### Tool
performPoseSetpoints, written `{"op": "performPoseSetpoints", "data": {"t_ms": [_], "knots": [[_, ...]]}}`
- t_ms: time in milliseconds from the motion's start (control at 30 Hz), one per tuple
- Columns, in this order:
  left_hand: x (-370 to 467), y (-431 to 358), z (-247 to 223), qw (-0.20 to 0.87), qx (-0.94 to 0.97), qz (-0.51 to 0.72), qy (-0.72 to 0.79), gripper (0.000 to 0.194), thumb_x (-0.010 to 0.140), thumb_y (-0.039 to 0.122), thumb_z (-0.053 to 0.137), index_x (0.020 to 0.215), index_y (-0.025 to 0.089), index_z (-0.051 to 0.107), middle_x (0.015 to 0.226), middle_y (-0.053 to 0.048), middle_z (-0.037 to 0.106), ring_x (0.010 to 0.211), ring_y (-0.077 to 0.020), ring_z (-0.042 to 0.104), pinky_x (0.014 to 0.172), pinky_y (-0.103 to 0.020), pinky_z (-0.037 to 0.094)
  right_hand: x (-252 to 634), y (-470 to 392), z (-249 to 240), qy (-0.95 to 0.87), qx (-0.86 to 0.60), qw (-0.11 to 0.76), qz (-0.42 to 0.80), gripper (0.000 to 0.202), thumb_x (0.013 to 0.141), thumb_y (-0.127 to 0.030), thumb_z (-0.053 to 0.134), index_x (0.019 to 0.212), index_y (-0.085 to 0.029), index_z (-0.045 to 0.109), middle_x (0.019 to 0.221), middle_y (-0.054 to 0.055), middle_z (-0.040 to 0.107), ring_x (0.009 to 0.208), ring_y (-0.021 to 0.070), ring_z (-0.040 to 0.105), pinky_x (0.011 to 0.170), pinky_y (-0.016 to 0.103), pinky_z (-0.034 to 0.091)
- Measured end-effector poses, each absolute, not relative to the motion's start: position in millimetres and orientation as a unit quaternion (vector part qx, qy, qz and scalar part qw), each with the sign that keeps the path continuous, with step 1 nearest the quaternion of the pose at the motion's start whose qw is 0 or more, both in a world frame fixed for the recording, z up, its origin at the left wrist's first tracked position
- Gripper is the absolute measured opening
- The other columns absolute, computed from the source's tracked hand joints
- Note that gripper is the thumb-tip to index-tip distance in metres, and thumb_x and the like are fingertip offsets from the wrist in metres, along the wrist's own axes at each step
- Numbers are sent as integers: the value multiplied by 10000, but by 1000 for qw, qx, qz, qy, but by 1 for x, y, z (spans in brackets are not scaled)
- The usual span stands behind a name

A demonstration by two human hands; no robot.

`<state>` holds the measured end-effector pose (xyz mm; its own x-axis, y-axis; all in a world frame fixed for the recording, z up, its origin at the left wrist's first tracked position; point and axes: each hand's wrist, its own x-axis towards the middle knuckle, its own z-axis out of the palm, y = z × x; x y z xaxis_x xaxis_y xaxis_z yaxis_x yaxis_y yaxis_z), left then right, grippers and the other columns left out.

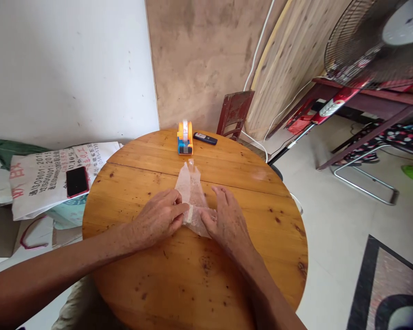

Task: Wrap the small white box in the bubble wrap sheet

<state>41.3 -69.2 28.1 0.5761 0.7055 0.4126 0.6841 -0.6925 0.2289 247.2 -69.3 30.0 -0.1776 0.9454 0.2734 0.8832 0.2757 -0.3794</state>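
A translucent plastic sheet, which looks like bubble wrap (pixel 193 189), lies on the round wooden table (pixel 206 279). Its narrow end points away from me, and its near part is folded around a small whitish piece (pixel 190 212) whose kind I cannot make out. My left hand (pixel 161 211) is closed at the sheet's left edge, thumb and curled fingers pinching the plastic beside that piece. On the other side, my right hand (pixel 227 219) rests with its fingers stretched out and its thumb touching the fold. An orange and blue tape dispenser (pixel 185 138) stands beyond the sheet.
A dark remote-like device (pixel 205 138) lies right of the dispenser. Left of the table, a phone (pixel 77 182) rests on a printed white sack (pixel 55 172). A wooden chair (pixel 234 112) stands behind the table, and a standing fan (pixel 361 46) is at the right.
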Motion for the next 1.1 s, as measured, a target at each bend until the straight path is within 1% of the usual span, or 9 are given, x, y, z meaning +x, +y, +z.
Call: {"op": "performPoseSetpoints", "data": {"t_ms": [100, 167, 200, 367, 533, 667, 900, 1000, 1100], "knots": [[42, -68, 29, 16, 892, 228, 390, 184, 891, 158, 516, 900, 181, 698, 851, -50, 581, 787, -171, 518, 708, -298, 413, 254, -69, 31, -728, -649, 169, 143, 641, 828, -379, 588, 1384, -117, 408, 1090, 158, 663, 969, 290, 632, 779, 379, 459], [42, -66, 30, 11, 894, 218, 392, 190, 890, 162, 517, 880, 184, 706, 856, -56, 584, 799, -178, 525, 718, -304, 419, 258, -71, 31, -709, -662, 146, 196, 660, 836, -401, 578, 1405, -125, 389, 910, 85, 688, 804, 241, 647, 695, 329, 441], [43, -66, 30, 10, 894, 215, 393, 193, 887, 160, 519, 869, 185, 709, 856, -58, 585, 805, -182, 528, 723, -306, 422, 259, -72, 30, -702, -664, 146, 212, 662, 837, -402, 571, 1407, -120, 387, 865, 66, 683, 756, 226, 638, 672, 315, 431], [43, -65, 29, 3, 892, 223, 393, 197, 873, 147, 526, 865, 183, 720, 900, -71, 594, 832, -192, 532, 718, -305, 426, 259, -79, 27, -687, -661, 187, 238, 698, 841, -407, 537, 1425, -65, 366, 788, 41, 653, 690, 205, 592, 638, 301, 409], [43, -66, 27, 12, 891, 228, 392, 198, 870, 135, 534, 899, 182, 723, 938, -75, 597, 862, -195, 535, 740, -305, 442, 251, -78, 24, -700, -637, 206, 248, 649, 836, -333, 525, 1424, -92, 391, 792, 37, 657, 667, 189, 558, 621, 286, 376], [44, -67, 27, 3, 891, 223, 395, 199, 875, 124, 534, 883, 187, 723, 911, -66, 600, 854, -196, 531, 746, -306, 443, 252, -72, 19, -694, -628, 248, 250, 567, 828, -262, 501, 1373, -114, 457, 751, 20, 639, 644, 173, 523, 621, 281, 354], [45, -66, 30, 9, 893, 198, 403, 194, 893, 150, 534, 875, 182, 725, 901, -72, 604, 850, -196, 537, 744, -301, 443, 257, -67, 7, -657, -606, 340, 293, 465, 805, -324, 527, 1223, -121, 533, 603, -47, 517, 569, 148, 475, 561, 253, 343], [45, -65, 29, 7, 895, 196, 400, 202, 894, 156, 527, 897, 184, 727, 928, -76, 606, 881, -205, 537, 760, -306, 442, 255, -63, 6, -650, -613, 334, 301, 443, 772, -292, 533, 1185, -133, 541, 601, -52, 519, 564, 144, 477, 552, 246, 341], [44, -63, 29, 0, 899, 187, 397, 212, 892, 161, 522, 901, 192, 732, 935, -80, 597, 879, -208, 530, 759, -308, 438, 251, -59, 9, -645, -640, 298, 292, 431, 773, -294, 540, 1176, -141, 547, 645, -30, 566, 589, 147, 502, 561, 246, 342]]}}
